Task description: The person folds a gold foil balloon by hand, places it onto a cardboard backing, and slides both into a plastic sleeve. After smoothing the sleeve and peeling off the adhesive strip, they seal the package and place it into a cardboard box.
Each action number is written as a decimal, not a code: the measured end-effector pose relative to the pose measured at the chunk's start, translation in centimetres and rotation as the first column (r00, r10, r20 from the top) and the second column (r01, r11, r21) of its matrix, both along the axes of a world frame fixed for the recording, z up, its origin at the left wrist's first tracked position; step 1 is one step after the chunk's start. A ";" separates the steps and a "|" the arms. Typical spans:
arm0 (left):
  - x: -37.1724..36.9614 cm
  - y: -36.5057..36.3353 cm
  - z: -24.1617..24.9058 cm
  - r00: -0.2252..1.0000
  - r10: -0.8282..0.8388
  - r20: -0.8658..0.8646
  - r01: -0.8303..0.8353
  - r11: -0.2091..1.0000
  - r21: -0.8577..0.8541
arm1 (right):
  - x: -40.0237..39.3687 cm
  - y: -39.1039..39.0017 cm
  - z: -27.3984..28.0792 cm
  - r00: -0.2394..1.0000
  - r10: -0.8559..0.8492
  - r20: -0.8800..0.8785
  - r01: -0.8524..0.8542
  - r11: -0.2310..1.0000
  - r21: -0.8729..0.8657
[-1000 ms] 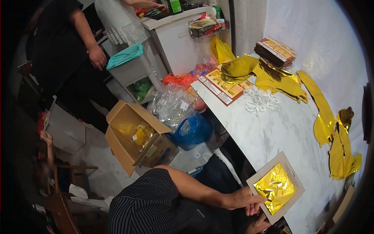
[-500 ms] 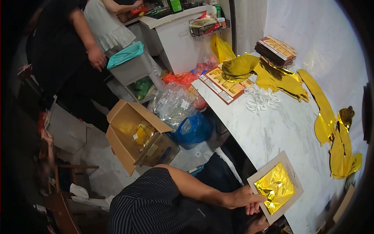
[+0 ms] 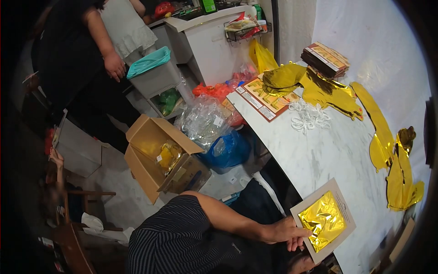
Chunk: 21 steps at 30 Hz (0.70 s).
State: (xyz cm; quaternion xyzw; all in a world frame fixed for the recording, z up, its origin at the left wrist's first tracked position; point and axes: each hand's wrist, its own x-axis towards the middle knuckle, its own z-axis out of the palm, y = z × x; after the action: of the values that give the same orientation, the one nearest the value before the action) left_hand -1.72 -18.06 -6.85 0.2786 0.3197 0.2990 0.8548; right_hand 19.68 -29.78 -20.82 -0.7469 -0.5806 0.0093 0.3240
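A grey-brown cardboard card (image 3: 335, 187) is held at a tilt over the near edge of the table. On it lies a folded gold foil balloon (image 3: 325, 217), crinkled and shiny. My left hand (image 3: 287, 232) grips the card's left side, its index finger resting on the foil and the other fingers curled. Below, my right hand (image 3: 302, 264) shows only in part at the card's lower edge and appears to hold it, most of its fingers hidden. Flat gold foil balloons (image 3: 328, 93) and a bundle of white string (image 3: 310, 116) lie farther up the table.
On the marble-patterned table (image 3: 315, 155) are a printed card (image 3: 262, 102), a stack of packages (image 3: 325, 59) and more gold foil (image 3: 401, 178) at the right. Left of it, an open carton (image 3: 155, 155), plastic bags (image 3: 228, 148) and a grey bin (image 3: 153, 80) crowd the floor. Other people stand behind.
My hands, the card and the foil stay almost still. The view has shifted slightly. At the back, the person in white has moved an arm and shifted position.
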 end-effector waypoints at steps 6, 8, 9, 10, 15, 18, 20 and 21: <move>0.0 -0.3 0.0 1.000 -0.010 -0.005 0.010 1.000 0.011 | -1.7 1.0 1.2 0.937 0.013 -0.350 0.026 0.994 0.105; -0.1 -0.3 0.4 1.000 -0.004 0.000 0.004 1.000 0.018 | -2.5 1.5 1.9 0.878 0.029 -0.478 0.046 0.988 0.145; -0.2 -0.4 0.6 1.000 0.004 0.005 -0.004 1.000 0.019 | -2.7 1.5 2.2 0.842 0.038 -0.538 0.058 0.985 0.160; -0.2 -0.3 0.6 1.000 0.005 0.007 -0.005 1.000 0.018 | -3.0 1.6 2.5 0.803 0.050 -0.594 0.069 0.982 0.175; -0.1 -0.5 0.1 1.000 -0.012 0.020 0.013 1.000 -0.014 | 3.7 -1.6 -6.2 0.811 -0.015 0.586 -0.127 0.971 0.200; -0.3 -0.5 0.8 1.000 0.019 0.009 -0.020 0.999 0.034 | 5.2 -1.3 -6.6 0.870 0.010 0.492 -0.137 0.965 0.223; -0.3 -0.4 0.7 1.000 0.013 0.008 -0.013 0.999 0.029 | 5.4 -1.8 -6.8 0.917 0.032 0.399 -0.139 0.960 0.244; -0.3 -0.4 0.6 1.000 0.011 0.005 -0.011 1.000 0.019 | 4.9 -1.3 -6.1 0.936 0.046 0.350 -0.141 0.957 0.253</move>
State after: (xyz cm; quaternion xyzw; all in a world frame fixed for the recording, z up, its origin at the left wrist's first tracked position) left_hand -1.97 -18.42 -6.30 0.2841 0.3163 0.3073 0.8513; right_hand 24.56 -31.10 -26.95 -0.6565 -0.6585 -0.1847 0.3183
